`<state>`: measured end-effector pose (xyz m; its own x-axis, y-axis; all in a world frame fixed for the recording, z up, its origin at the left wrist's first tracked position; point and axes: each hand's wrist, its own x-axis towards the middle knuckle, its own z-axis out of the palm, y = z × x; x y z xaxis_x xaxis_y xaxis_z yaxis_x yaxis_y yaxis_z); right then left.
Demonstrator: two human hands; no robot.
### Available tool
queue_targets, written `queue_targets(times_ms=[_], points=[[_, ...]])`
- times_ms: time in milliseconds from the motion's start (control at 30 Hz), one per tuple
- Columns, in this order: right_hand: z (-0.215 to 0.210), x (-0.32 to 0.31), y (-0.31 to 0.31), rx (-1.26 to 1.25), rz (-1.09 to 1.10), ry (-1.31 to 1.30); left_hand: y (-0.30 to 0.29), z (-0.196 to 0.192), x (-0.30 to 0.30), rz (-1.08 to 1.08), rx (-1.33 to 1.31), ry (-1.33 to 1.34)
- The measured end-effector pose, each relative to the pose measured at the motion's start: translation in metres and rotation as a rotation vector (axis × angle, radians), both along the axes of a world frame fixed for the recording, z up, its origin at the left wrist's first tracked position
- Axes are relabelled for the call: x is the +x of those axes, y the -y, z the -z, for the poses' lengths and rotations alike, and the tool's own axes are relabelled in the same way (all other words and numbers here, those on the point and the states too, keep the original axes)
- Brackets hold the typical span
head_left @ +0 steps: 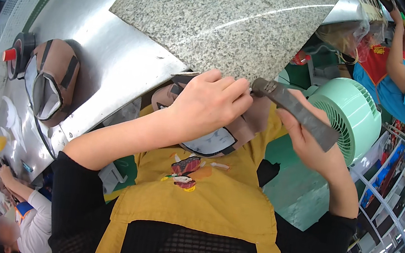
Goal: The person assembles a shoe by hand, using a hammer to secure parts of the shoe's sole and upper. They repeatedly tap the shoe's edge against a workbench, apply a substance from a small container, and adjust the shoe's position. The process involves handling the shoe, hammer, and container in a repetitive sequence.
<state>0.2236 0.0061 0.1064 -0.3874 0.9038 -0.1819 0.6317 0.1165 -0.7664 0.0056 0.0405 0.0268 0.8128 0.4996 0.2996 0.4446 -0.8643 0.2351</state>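
Note:
In my lap lies a taupe piece that looks like a shoe upper (253, 119), with black strips and a pale lining. My left hand (211, 99) is closed over its far edge, with fingers curled and fingertips hidden. My right hand (309, 140) is wrapped round a worn dark grey, bar-shaped tool (303, 115). The tool slants down to the right, and its narrower end comes close to my left fingers. I cannot make out exactly what kind of tool it is. Both hands are just in front of the near edge of a speckled stone slab (221, 24).
A similar taupe upper (68, 75) stands on the metal table (96, 56) at left, beside a black tape roll (21, 54). At right are a mint-green fan (350, 112) and a white wire rack (382, 201). Other people work at upper right and lower left.

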Motion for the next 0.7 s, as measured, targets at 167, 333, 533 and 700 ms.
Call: queue_targets(times_ms=[167,333,533,700], points=[[0.003,-0.005,0.001,0.003,-0.024,0.029,0.001,0.003,0.002,-0.017,0.0,0.03],[0.004,-0.003,0.001,0.055,0.026,-0.065,0.001,0.003,0.001,-0.019,0.011,0.029],[0.004,-0.009,0.003,0.035,-0.068,0.137,0.0,-0.006,0.002,-0.134,-0.073,0.024],[0.006,-0.007,0.004,0.003,-0.028,0.114,0.001,-0.007,-0.003,-0.195,-0.191,-0.015]])
